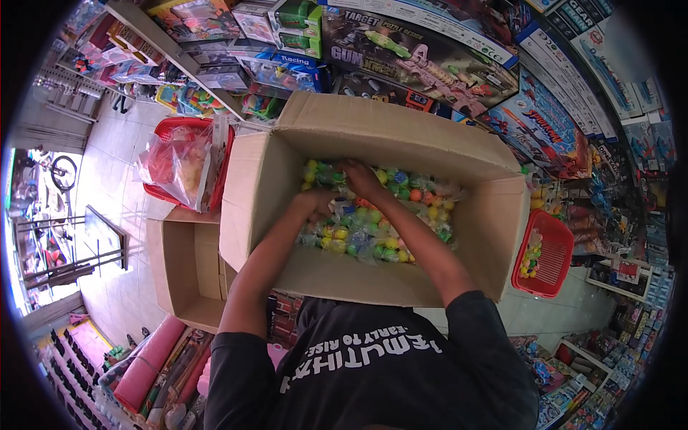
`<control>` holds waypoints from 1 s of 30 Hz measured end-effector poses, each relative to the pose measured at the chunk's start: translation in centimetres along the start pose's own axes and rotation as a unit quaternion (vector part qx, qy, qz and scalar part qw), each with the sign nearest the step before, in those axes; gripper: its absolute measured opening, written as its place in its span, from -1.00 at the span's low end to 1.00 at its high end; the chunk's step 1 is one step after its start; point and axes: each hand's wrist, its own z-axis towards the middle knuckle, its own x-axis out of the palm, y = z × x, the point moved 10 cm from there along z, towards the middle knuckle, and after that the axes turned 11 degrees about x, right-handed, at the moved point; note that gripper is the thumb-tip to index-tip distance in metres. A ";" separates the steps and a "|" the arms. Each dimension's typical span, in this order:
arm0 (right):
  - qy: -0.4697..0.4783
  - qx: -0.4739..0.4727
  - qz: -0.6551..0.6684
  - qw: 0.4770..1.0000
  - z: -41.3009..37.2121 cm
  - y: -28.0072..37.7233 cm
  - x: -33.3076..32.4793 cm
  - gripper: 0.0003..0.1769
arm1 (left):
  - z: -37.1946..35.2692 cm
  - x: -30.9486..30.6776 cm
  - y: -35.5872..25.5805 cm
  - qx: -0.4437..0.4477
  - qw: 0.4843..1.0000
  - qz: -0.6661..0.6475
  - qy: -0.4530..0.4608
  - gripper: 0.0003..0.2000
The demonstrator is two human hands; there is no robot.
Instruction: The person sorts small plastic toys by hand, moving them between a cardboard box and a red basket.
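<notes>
While both bare hands are down inside a big open cardboard box (pixel 484 233), the stuff under them is a pile of little coloured balls (pixel 369 240), mostly yellow and green with some orange and blue, bunched up in clear plastic. The pile spreads across the bottom of the box, with the cardboard walls standing well above it. The left hand (pixel 317 205) is at the left part of the pile, fingers curled in against the wrapped balls, but honestly I can't tell if it's actually gripping any. Just beside it and a bit farther from the body, the right hand (pixel 360 179) reaches in near the far wall with its fingers pointing down into the plastic, and its grip is hidden too, so can't say clenched or loose. Off to the right of the box there's a red basket (pixel 553 259) with more small balls in it, mostly yellow and green. Over on the left is a red bin (pixel 225 154) with clear plastic bags (pixel 179 161) in it, and a smaller open carton (pixel 188 261) sits closer to the body.
</notes>
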 end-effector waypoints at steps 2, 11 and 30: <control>0.067 0.093 -0.044 0.992 -0.5 -2.8 2.3 -0.59 | -0.3 0.0 -0.4 0.005 1.000 0.027 0.002 -0.23; -0.002 0.089 -0.127 0.988 -1.3 -3.8 1.5 -0.50 | -0.7 -0.5 -0.3 -0.003 0.998 -0.058 -0.015 -0.22; -0.019 0.042 -0.135 0.990 -5.5 -1.5 1.9 -0.60 | -0.8 -9.0 -5.9 0.172 0.913 0.024 -0.370 -0.54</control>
